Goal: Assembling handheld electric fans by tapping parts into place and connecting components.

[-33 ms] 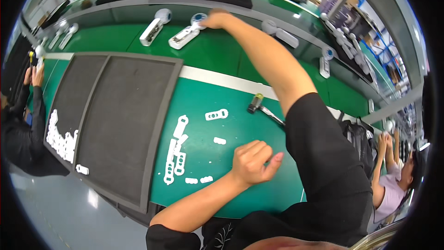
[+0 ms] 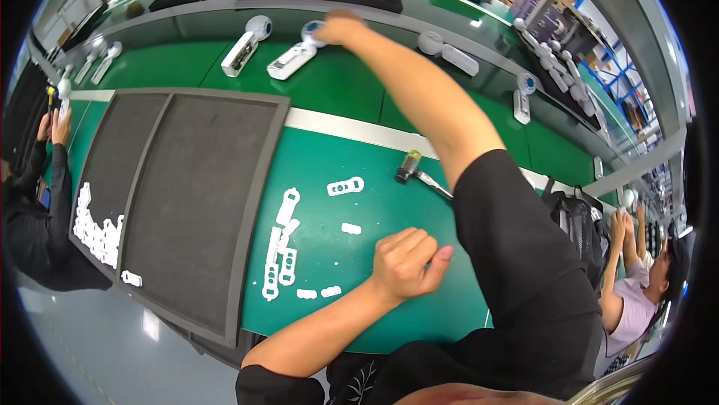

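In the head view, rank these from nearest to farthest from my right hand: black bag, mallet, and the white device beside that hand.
From your right hand:
1. White device, right at the hand, on its left.
2. Mallet, on the bench, beside your right forearm.
3. Black bag, far right, beyond your sleeve.

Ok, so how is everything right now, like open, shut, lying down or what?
Device: lying down
Right hand: at the device's round end, too blurred to tell its grip
Left hand: curled, thumb out
Hammer: lying on the table
Loose parts: scattered
Tray: left section partly covered by white pieces
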{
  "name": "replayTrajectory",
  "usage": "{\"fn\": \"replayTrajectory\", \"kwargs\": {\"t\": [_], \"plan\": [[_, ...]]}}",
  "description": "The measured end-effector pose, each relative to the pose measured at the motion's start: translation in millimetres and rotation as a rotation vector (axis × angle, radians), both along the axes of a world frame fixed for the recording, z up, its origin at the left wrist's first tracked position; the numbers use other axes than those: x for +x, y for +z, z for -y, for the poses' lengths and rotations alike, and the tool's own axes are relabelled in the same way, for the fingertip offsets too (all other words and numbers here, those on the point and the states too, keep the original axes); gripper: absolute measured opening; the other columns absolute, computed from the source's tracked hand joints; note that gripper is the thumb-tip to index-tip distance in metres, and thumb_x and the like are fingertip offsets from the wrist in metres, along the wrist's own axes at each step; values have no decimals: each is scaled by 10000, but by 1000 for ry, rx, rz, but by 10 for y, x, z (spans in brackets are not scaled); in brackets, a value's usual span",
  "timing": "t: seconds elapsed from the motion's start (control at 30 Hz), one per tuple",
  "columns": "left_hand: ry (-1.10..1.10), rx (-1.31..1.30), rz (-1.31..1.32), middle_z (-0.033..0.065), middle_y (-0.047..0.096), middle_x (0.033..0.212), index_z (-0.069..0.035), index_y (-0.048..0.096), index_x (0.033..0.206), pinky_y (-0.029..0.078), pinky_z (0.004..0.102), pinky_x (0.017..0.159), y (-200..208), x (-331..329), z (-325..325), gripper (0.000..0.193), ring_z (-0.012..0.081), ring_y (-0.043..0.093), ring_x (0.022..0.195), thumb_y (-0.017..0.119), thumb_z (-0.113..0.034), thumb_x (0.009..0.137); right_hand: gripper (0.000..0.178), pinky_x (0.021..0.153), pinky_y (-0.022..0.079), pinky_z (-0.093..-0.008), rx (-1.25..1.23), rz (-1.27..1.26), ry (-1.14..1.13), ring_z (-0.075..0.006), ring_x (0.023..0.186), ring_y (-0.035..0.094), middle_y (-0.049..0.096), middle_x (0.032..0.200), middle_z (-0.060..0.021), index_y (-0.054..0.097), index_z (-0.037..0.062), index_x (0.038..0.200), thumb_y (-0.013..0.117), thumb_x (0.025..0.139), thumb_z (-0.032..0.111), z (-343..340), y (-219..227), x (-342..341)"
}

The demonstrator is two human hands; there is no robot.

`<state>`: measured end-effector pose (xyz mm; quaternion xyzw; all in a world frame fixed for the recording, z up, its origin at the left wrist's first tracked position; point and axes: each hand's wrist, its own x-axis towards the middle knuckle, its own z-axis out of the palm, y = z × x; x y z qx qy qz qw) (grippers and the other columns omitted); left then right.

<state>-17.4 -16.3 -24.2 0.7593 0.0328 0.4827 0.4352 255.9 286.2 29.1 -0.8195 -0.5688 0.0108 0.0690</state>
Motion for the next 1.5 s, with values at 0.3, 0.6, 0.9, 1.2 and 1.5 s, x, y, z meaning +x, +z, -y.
{"fn": "replayTrajectory", "kwargs": {"t": [0.3,0.6,0.9,1.2,1.5], "plan": [[80,29,165,109,562,628,-7,586,666,441,368,474,-45,28,-62,157,306,562,535,671,-105,755,748,918,494,-425,197,-240,-244,-368,1259,466,469,1316,-275,354,-80,1354,677,787,286,-563,-307,-1665],[120,-43,-86,136,638,830,12,657,958,496,326,564,-106,22,6,193,271,608,624,616,-141,847,515,946,468,-434,478,-553,4,-414,1128,563,544,1219,-302,462,-58,1227,622,781,144,-203,-218,-1443],[33,-1151,450,101,601,998,-29,220,1397,544,298,595,169,246,-331,567,178,626,788,519,-282,987,535,1086,339,-370,590,-908,214,-264,1329,422,504,1379,-166,391,9,1413,434,1003,349,2701,110,-1512],[-142,-1129,101,49,567,775,-69,343,1162,432,274,377,26,223,-329,435,144,582,544,633,-271,908,385,985,424,-345,429,-602,577,-226,1116,596,639,1169,-134,561,24,1224,654,867,134,2002,683,-2551],[622,-21,353,131,555,1026,-19,393,1329,509,337,586,-839,888,-245,563,166,606,855,625,-335,925,463,995,437,-416,197,-496,1182,-368,1143,540,543,1240,-198,547,85,1282,618,825,78,740,-304,-4543]]}}
